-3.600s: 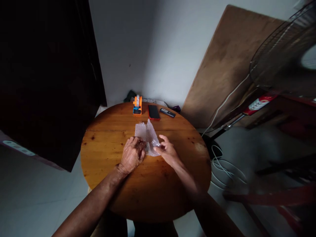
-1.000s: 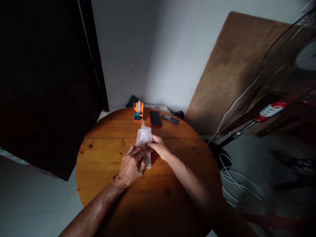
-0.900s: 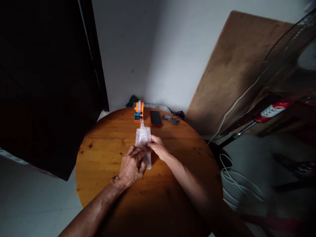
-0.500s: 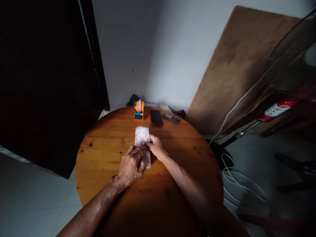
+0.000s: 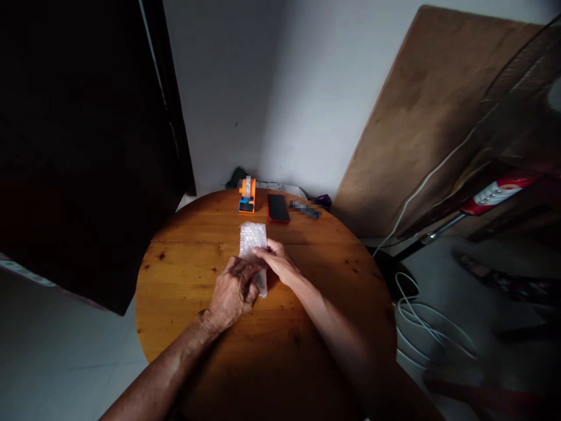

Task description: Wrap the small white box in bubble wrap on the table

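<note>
Passable along table's (image 5: 184, 263) left and right edges; blocked near far edge by dispenser (image 5: 247, 204), phone (image 5: 278, 208), blurred item (image 5: 305, 209); centrally by left hand (image 5: 232, 292), wrap (image 5: 253, 235), right hand (image 5: 280, 263).

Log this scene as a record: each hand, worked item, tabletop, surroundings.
Left hand: fingers on the near part of the bubble wrap
Right hand: thumb over the wrap's right edge
Worked item: bubble wrap, narrow rectangle; contents, if any, unclear
Tabletop: round wooden table; at far side, orange-and-blue tape dispenser, red-edged smartphone, pixelated dark item
Surroundings: brown board against wall
</note>
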### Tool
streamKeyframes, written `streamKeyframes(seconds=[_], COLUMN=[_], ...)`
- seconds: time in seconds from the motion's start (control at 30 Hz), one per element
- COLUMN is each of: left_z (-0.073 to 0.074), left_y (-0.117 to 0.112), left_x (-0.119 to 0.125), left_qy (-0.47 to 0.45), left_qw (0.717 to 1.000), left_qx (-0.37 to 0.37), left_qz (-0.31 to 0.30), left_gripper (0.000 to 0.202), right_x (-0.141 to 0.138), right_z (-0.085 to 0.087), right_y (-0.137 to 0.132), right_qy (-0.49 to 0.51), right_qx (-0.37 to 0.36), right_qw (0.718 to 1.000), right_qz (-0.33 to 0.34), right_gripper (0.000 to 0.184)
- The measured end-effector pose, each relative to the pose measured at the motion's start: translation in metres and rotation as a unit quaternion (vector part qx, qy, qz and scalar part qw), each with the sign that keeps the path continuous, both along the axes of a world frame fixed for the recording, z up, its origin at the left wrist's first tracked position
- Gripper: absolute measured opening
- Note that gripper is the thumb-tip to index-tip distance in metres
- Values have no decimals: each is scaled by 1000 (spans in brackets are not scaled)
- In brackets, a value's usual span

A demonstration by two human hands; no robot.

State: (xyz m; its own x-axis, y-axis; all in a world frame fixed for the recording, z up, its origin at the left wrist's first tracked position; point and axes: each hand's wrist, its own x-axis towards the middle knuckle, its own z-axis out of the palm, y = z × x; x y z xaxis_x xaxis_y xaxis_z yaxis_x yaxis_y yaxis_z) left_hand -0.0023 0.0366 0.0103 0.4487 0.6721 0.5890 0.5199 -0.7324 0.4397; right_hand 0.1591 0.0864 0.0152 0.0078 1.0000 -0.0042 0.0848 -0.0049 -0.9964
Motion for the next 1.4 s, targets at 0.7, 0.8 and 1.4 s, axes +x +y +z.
streamKeyframes(seconds=[0.7,0.8,1.4], left_z=[2,2,3], left_y=[-3,-3,-4], left_x=[0,0,-2], left_qy=[-29,-27,-22], left_qw=[999,999,998], left_qx=[-21,-17,-28], left_qz=[9,10,56], left_gripper=[28,27,20], right_x=[8,9,9], right_z=[12,12,14], right_y=[-14,-14,-16], right_qy=[-50,-46,-50], right_qx=[61,63,65], right_qw=[994,994,994], right_qz=[71,72,73], right_gripper=[27,28,27])
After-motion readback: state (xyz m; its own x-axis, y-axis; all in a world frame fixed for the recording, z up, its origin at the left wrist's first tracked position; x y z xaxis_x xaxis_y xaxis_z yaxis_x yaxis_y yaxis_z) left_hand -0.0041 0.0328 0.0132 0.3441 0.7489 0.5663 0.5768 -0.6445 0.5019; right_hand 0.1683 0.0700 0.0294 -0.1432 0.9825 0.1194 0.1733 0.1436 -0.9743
